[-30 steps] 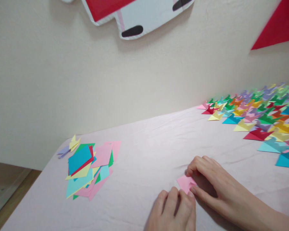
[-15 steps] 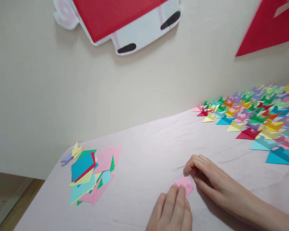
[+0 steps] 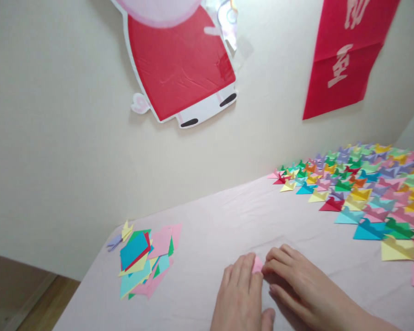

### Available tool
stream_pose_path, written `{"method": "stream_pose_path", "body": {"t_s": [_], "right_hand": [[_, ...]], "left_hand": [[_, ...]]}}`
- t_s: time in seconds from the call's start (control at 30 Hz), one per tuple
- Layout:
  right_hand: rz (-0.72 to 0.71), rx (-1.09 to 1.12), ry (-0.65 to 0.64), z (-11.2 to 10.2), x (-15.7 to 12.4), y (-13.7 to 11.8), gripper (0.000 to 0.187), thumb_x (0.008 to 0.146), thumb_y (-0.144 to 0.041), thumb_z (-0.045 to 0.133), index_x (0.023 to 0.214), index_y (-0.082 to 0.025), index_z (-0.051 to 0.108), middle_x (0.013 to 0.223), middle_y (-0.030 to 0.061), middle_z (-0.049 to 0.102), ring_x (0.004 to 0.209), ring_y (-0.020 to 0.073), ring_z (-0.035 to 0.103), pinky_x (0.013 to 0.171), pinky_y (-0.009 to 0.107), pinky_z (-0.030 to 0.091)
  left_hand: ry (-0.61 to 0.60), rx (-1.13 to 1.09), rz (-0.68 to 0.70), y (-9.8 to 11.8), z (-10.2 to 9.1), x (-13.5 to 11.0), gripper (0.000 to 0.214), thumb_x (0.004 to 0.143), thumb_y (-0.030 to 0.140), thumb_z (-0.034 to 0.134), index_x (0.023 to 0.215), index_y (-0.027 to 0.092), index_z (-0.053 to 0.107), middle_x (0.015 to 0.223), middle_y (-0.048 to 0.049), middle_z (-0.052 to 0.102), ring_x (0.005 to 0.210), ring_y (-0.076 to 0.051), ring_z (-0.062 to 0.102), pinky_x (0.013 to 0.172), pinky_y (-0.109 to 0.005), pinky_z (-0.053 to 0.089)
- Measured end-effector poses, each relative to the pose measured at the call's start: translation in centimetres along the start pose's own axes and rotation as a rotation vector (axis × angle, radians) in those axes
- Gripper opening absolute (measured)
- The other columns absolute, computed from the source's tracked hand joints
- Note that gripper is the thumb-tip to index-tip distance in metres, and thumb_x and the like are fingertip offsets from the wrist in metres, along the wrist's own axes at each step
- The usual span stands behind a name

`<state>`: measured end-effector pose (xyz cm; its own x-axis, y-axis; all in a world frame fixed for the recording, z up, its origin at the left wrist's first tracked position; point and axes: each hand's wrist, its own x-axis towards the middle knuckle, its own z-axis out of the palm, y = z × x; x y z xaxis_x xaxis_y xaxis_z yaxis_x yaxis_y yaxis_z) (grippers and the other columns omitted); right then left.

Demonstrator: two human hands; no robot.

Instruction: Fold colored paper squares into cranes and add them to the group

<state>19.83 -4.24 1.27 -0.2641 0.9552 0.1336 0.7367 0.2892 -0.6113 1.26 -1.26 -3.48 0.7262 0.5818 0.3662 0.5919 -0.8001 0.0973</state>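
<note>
A small pink paper [image 3: 257, 265] lies on the pale pink tablecloth [image 3: 214, 230], almost wholly covered by both hands. My left hand [image 3: 242, 296] lies over it from the near side, fingers together and pressed down on the paper. My right hand [image 3: 296, 280] comes in from the right, its fingertips curled onto the paper's right edge next to my left fingers. Only a sliver of pink shows between the two hands.
A loose pile of coloured paper squares [image 3: 145, 257] lies at the left, with two small folded pieces [image 3: 120, 235] at its far corner. Several folded paper figures [image 3: 359, 193] in many colours cover the table's right side. Wall decorations hang above. The table's left edge drops to a wooden floor [image 3: 37, 308].
The view has tilted up, showing more wall. My hands have closed together over the pink paper, which showed plainly between them before and is now nearly hidden.
</note>
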Motion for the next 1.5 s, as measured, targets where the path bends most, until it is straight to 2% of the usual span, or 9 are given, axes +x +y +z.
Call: {"method": "stream_pose_path", "body": {"t_s": [0.1,0.2,0.3,0.5,0.63,0.9,1.13,1.33,1.5], "right_hand": [[-0.009,-0.051,0.018,0.4,0.2,-0.5,0.022,0.083,-0.004,0.051,0.087,-0.020,0.065,0.093,0.0055,0.063,0.089,0.0222,0.055,0.080,0.039,0.048],[-0.046,-0.062,0.034,0.3,0.9,-0.4,0.024,0.086,-0.004,0.049,0.090,-0.020,0.066,0.098,0.0065,0.063,0.092,0.0221,0.055,0.083,0.038,0.048],[-0.094,-0.063,0.050,0.3,1.6,-0.2,0.026,0.088,-0.005,0.047,0.093,-0.020,0.068,0.100,0.0078,0.065,0.093,0.0225,0.055,0.082,0.039,0.049],[-0.109,0.045,0.062,0.9,2.8,0.6,0.023,0.091,-0.009,0.049,0.095,-0.023,0.068,0.104,0.0065,0.064,0.098,0.0216,0.054,0.084,0.037,0.049],[-0.075,0.078,0.070,0.9,3.1,1.2,0.023,0.090,-0.007,0.050,0.092,-0.024,0.065,0.100,0.0047,0.062,0.096,0.0209,0.054,0.083,0.036,0.048],[-0.140,0.089,0.032,1.3,2.7,1.5,0.023,0.086,-0.004,0.048,0.083,-0.022,0.063,0.090,0.0045,0.063,0.087,0.0201,0.055,0.074,0.034,0.047],[-0.226,-0.076,-0.020,0.7,2.7,0.7,0.021,0.091,-0.011,0.048,0.080,-0.020,0.063,0.087,0.0051,0.065,0.080,0.0194,0.053,0.070,0.034,0.042],[-0.234,-0.046,-0.014,0.9,2.5,0.4,0.016,0.088,-0.011,0.053,0.080,-0.022,0.061,0.085,0.0038,0.065,0.079,0.0194,0.054,0.068,0.032,0.042],[-0.057,0.056,-0.032,1.6,2.7,0.8,0.016,0.088,-0.011,0.055,0.079,-0.022,0.062,0.082,0.0023,0.064,0.081,0.0193,0.054,0.071,0.032,0.044]], "left_hand": [[-0.065,-0.136,0.034,-0.7,-2.4,1.1,0.038,0.080,0.029,0.064,0.115,0.017,0.054,0.128,-0.0135,0.057,0.113,-0.027,0.053,0.093,-0.041,0.049],[-0.158,-0.175,-0.001,-1.2,-3.8,1.5,0.030,0.077,0.021,0.065,0.106,0.020,0.055,0.117,-0.0082,0.060,0.102,-0.023,0.057,0.086,-0.036,0.051],[-0.208,-0.176,-0.047,-1.5,-4.2,1.8,0.033,0.074,0.020,0.069,0.104,0.022,0.056,0.104,-0.0050,0.060,0.091,-0.023,0.057,0.077,-0.035,0.051],[-0.173,-0.328,-0.023,-2.9,-4.6,2.5,0.037,0.076,0.017,0.069,0.111,0.023,0.055,0.123,-0.0064,0.056,0.111,-0.024,0.051,0.095,-0.038,0.045],[-0.210,-0.351,-0.064,-3.5,-4.3,2.5,0.036,0.076,0.013,0.070,0.108,0.022,0.056,0.115,-0.0049,0.058,0.102,-0.023,0.053,0.088,-0.037,0.047],[-0.067,-0.225,0.019,-3.6,-3.0,1.7,0.018,0.078,0.018,0.071,0.088,0.018,0.055,0.097,-0.0041,0.062,0.089,-0.022,0.056,0.074,-0.036,0.048],[0.090,-0.183,0.148,-4.1,-2.4,0.9,0.010,0.088,0.018,0.058,0.079,0.018,0.054,0.091,-0.0041,0.064,0.079,-0.019,0.056,0.067,-0.032,0.046],[0.051,-0.336,0.055,-4.3,-3.3,1.4,0.012,0.091,0.012,0.051,0.082,0.018,0.054,0.088,-0.0040,0.064,0.079,-0.017,0.057,0.069,-0.030,0.046],[0.077,-0.471,-0.038,-4.0,-2.8,1.6,0.014,0.087,0.007,0.049,0.081,0.019,0.052,0.088,-0.0041,0.061,0.081,-0.018,0.055,0.069,-0.030,0.044]]}}
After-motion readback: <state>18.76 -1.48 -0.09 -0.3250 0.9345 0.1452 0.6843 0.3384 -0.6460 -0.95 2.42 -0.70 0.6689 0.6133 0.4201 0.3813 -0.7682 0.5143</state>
